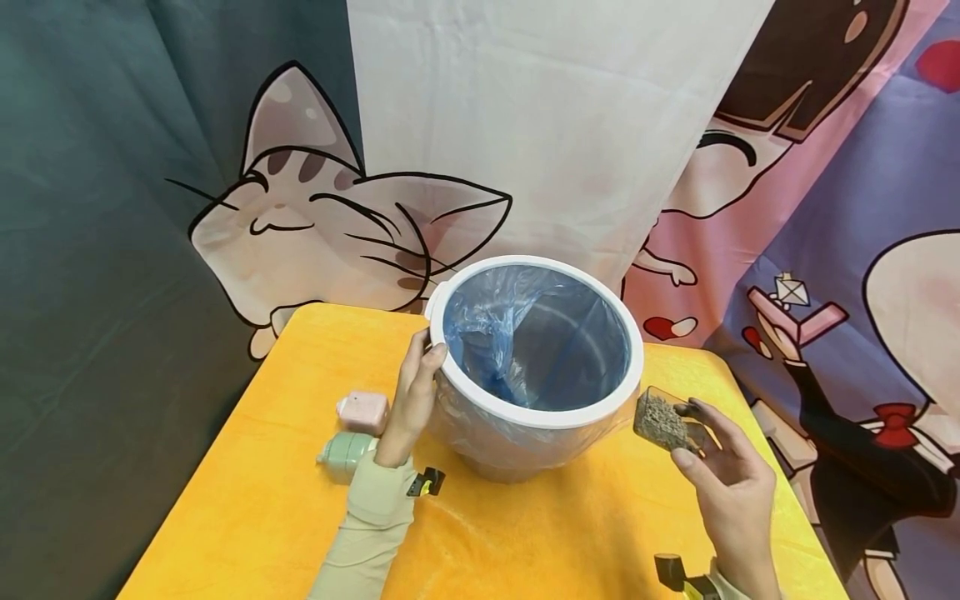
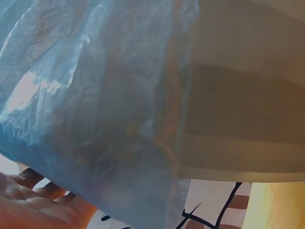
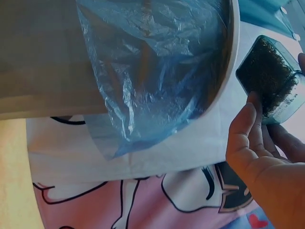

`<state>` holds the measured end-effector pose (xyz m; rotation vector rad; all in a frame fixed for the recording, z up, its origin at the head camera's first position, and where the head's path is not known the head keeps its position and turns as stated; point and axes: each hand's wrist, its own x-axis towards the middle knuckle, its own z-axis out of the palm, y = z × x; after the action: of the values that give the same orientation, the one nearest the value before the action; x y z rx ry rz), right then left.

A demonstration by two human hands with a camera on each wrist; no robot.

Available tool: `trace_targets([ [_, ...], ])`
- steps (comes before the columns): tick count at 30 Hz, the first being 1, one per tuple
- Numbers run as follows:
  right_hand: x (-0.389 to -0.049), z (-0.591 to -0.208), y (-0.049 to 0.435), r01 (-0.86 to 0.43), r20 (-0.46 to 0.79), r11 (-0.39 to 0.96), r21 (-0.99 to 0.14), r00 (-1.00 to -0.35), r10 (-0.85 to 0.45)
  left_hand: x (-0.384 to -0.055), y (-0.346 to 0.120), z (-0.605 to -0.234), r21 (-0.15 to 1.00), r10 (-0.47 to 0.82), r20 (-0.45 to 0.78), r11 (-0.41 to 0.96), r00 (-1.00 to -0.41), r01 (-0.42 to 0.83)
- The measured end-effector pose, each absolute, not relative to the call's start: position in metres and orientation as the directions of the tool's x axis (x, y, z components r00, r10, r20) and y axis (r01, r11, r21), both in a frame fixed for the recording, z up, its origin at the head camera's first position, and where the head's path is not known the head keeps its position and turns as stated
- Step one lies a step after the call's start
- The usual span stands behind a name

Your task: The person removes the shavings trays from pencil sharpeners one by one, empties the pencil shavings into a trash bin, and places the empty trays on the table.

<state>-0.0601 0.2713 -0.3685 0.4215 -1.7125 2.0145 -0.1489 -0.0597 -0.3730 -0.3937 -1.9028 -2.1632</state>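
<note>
Head: a trash bin (image 1: 510, 467) is gripped at its rim (image 1: 540, 417) by the left hand (image 1: 409, 404); beside it, a clear container (image 1: 662, 421) is pinched by the right hand (image 1: 733, 475). Left wrist: a blue liner (image 2: 95, 109) is seen. Right wrist: dry bits (image 3: 267, 71) are shown inside the container.

Bin (image 1: 555, 419) on table (image 1: 247, 500), liner (image 1: 480, 342) in it, probably bottles (image 1: 349, 454) left, container (image 1: 662, 423) right, backdrop (image 1: 540, 125) behind.

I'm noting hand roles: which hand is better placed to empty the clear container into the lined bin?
Probably the right hand: it holds the clear container beside the bin. The left hand grips the bin's opposite side and would likely have to let go first.
</note>
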Motion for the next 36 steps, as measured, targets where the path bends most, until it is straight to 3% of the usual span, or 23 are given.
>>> trace_targets([
  [36,-0.083,-0.343,0.250,-0.572,0.575,-0.097,-0.814,-0.818,0.000,-0.149,-0.058,-0.373,0.919,-0.001,0.369,-0.149,-0.929,0.365],
])
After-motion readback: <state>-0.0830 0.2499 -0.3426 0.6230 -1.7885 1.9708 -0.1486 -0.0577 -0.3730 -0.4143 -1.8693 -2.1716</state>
